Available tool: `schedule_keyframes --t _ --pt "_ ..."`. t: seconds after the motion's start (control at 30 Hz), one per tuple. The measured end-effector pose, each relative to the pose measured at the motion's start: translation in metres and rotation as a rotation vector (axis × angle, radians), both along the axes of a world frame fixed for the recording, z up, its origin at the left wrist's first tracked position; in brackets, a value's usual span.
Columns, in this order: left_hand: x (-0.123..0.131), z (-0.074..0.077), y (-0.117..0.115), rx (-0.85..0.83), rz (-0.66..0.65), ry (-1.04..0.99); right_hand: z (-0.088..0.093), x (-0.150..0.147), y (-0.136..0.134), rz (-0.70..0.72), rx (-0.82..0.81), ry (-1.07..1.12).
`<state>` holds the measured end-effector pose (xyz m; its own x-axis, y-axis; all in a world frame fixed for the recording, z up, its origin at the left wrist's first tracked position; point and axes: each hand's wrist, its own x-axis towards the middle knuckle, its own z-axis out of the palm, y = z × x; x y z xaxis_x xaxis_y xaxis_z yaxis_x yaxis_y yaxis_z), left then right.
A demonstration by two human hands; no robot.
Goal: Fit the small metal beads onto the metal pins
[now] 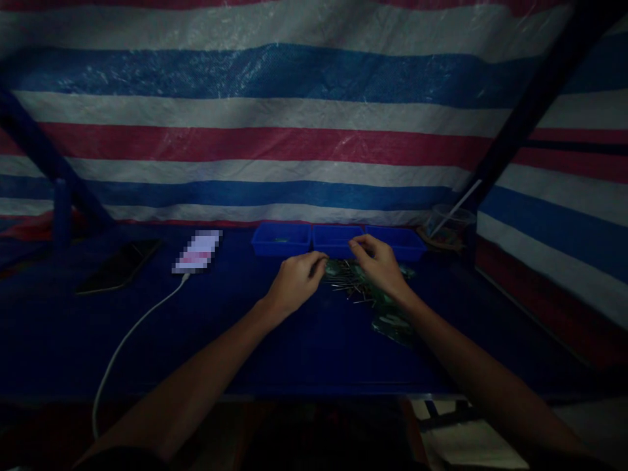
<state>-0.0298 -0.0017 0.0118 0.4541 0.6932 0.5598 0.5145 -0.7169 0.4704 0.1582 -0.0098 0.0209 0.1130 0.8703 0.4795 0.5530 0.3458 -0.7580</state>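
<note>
My left hand point(296, 278) is closed in a pinch just left of a loose pile of thin metal pins point(354, 280); whatever its fingertips hold is too small and dark to make out. My right hand point(377, 261) hovers over the far side of the pile with thumb and forefinger pressed together, and what sits between them cannot be made out. Beneath the pins lies a crumpled greenish plastic bag point(392, 320). Behind my hands stand three blue trays in a row: a left tray point(267, 247) with something small inside, a middle tray point(330, 250) and a right tray point(409, 248).
A phone with a lit screen point(197, 252) is plugged into a white cable point(132, 320). Left of it lies a dark phone point(120, 265). A plastic cup with a straw point(449, 219) stands at the right back. Striped sheeting point(275, 144) closes off the blue table point(304, 353).
</note>
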Motion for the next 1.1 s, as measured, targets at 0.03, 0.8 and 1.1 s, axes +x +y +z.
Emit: schedule_keyframes --t 0.03,0.8,1.1 --pt "-0.001 0.000 0.003 0.002 0.027 -0.054 -0.001 -0.002 -0.003 0.041 -0.080 0.081" --pt "0.005 -0.005 0.007 -0.701 -0.222 -0.709 -0.010 -0.022 -0.029 0.212 0.495 -0.355" --pt "0.003 -0.002 0.008 -0.114 -0.166 -0.262 -0.014 -0.025 -0.015 0.201 0.065 0.245"
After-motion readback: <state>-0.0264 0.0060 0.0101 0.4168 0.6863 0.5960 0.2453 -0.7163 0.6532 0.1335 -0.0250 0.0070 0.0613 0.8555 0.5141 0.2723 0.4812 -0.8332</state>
